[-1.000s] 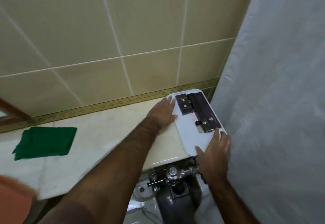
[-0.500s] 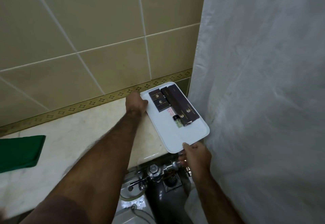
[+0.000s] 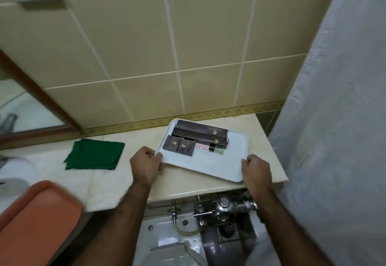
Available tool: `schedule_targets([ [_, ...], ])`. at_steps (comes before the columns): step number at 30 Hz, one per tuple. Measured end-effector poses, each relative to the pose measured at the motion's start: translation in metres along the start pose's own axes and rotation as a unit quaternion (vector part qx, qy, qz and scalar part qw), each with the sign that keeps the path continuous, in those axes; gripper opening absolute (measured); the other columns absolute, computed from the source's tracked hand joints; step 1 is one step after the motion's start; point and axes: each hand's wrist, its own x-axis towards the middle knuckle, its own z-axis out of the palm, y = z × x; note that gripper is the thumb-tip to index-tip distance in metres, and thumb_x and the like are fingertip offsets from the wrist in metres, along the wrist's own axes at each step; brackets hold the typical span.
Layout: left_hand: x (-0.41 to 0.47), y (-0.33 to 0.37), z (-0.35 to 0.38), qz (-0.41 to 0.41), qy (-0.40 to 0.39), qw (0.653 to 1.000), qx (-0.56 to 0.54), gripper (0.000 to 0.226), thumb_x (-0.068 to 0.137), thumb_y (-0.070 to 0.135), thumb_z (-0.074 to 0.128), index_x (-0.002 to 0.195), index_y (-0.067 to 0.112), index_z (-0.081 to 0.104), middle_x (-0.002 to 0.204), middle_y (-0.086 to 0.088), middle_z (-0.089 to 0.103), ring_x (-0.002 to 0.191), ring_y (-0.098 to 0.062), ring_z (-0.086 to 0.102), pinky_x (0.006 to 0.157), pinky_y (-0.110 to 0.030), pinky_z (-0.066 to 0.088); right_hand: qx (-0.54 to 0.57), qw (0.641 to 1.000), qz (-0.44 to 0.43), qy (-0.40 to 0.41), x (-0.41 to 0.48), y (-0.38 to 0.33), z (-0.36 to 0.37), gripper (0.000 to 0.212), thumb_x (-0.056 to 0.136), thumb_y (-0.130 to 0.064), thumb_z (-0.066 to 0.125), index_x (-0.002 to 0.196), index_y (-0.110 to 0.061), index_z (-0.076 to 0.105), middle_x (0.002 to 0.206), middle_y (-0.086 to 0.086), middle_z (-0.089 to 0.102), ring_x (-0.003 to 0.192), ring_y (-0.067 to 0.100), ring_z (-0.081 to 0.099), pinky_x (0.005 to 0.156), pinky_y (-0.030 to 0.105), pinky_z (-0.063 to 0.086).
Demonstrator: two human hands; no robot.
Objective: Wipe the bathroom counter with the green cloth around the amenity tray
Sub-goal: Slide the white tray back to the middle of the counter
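A white amenity tray (image 3: 217,164) lies on the right end of the beige marble counter (image 3: 117,180), carrying several dark brown boxes (image 3: 200,135) and a small bottle (image 3: 216,148). My left hand (image 3: 145,164) grips the tray's left near corner. My right hand (image 3: 255,170) grips its right near corner. The folded green cloth (image 3: 94,154) rests flat on the counter to the left of the tray, apart from both hands.
A white shower curtain (image 3: 338,119) hangs close on the right. Tiled wall (image 3: 167,46) backs the counter, with a wood-framed mirror (image 3: 27,107) at left. An orange object (image 3: 35,222) sits at the lower left. Plumbing valves (image 3: 223,206) and a toilet lie below the counter edge.
The tray has been turned from lengthwise against the curtain to crosswise and shifted left. Both hands moved from its far and near ends to its two near corners. The view swung left.
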Motion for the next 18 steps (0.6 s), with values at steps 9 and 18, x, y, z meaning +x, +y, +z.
schedule_targets([
  [9, 0.003, -0.049, -0.048, -0.079, 0.000, 0.997, -0.019, 0.009, 0.085, 0.004, 0.070, 0.086, -0.002, 0.063, 0.063, -0.017, 0.074, 0.040, -0.016, 0.069, 0.039, -0.016, 0.049, -0.103, 0.987, -0.123, -0.030, 0.036, -0.064, 0.043, 0.029, 0.102, -0.027, 0.058, 0.104, -0.004, 0.074, 0.103, 0.017, 0.075, 0.096, 0.035, 0.069, 0.084, 0.038, 0.054],
  [18, 0.032, -0.054, -0.039, -0.108, 0.008, 0.994, -0.028, 0.008, 0.087, 0.004, 0.067, 0.091, 0.000, 0.061, 0.076, -0.019, 0.076, 0.048, -0.022, 0.074, 0.053, -0.026, 0.060, -0.049, 0.993, -0.110, -0.010, 0.062, -0.082, 0.071, 0.019, 0.094, -0.024, 0.072, 0.095, -0.005, 0.077, 0.093, 0.015, 0.076, 0.085, 0.033, 0.068, 0.080, 0.038, 0.054],
])
